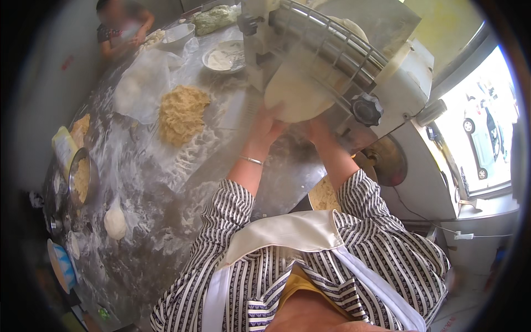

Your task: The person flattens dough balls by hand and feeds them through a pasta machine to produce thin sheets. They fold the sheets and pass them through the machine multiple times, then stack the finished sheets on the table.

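Observation:
A flat, pale dough sheet [296, 97] hangs at the front of a dough sheeter [346, 50], below its steel rollers and wire guard. My left hand [271, 123] holds the lower left edge of the sheet, its thumb side against the dough. Under the lower right edge, my right hand [316, 129] supports the sheet, most of its fingers hidden by it. Dough also shows behind the rollers at the top [350, 28]. A black adjusting knob [367, 110] sits on the machine, right of my right hand.
Left on the floury steel table [166, 207] lie a crumbly yellow dough mass [182, 114], dough under plastic film [143, 89] and a dough ball [115, 223]. A flour bowl [225, 57] and a filled steel bowl [83, 176] stand there. A person [122, 29] works at the far corner.

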A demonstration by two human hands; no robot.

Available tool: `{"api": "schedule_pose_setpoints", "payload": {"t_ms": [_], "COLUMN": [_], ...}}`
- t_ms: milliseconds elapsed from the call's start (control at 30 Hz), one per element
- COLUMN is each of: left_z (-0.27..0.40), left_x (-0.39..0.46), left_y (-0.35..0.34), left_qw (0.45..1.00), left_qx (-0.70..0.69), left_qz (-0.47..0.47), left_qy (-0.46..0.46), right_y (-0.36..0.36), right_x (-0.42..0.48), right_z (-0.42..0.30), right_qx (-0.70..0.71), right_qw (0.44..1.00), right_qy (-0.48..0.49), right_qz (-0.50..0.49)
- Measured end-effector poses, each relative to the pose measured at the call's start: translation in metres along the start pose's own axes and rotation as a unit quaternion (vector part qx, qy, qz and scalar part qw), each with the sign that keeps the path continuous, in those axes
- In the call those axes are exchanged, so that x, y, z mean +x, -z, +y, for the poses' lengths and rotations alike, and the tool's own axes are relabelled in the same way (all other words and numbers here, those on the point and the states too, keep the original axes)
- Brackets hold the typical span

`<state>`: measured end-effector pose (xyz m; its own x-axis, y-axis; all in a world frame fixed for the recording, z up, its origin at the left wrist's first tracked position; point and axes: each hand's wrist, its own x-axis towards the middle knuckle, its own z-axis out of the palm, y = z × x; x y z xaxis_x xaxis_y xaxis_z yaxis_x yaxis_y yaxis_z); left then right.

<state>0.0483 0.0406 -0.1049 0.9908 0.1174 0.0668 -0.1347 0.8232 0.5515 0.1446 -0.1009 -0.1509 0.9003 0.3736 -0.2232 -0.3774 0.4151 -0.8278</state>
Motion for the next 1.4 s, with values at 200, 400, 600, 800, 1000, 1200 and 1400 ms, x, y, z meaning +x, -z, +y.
{"api": "schedule_pose_setpoints", "payload": {"t_ms": [200,400,600,800,1000,1200,1400], "left_z": [0.020,0.034,0.040,0.046,0.047,0.047,0.049], "left_x": [-0.029,-0.059,-0.081,-0.105,-0.142,-0.184,-0.242], "left_y": [-0.005,-0.007,-0.005,-0.001,0.002,0.016,0.049], "left_qw": [0.997,0.994,0.994,0.996,0.993,0.989,0.985], "left_qx": [0.015,0.002,-0.003,0.014,0.039,0.037,0.021], "left_qz": [0.072,0.108,0.110,0.092,0.108,0.141,0.168], "left_qy": [0.014,0.019,0.017,0.005,0.015,0.016,0.017], "right_y": [0.002,-0.009,-0.008,-0.006,-0.005,0.005,-0.048], "right_x": [0.051,0.057,0.053,0.043,0.023,-0.001,-0.076], "right_z": [0.004,-0.010,-0.023,-0.029,-0.030,-0.025,0.004], "right_qx": [-0.084,0.007,0.111,0.176,0.220,0.129,0.104], "right_qw": [0.948,0.951,0.955,0.950,0.947,0.971,0.994], "right_qy": [0.250,0.231,0.193,0.176,0.157,0.148,-0.023], "right_qz": [-0.178,-0.203,-0.195,-0.188,-0.176,-0.133,-0.039]}}
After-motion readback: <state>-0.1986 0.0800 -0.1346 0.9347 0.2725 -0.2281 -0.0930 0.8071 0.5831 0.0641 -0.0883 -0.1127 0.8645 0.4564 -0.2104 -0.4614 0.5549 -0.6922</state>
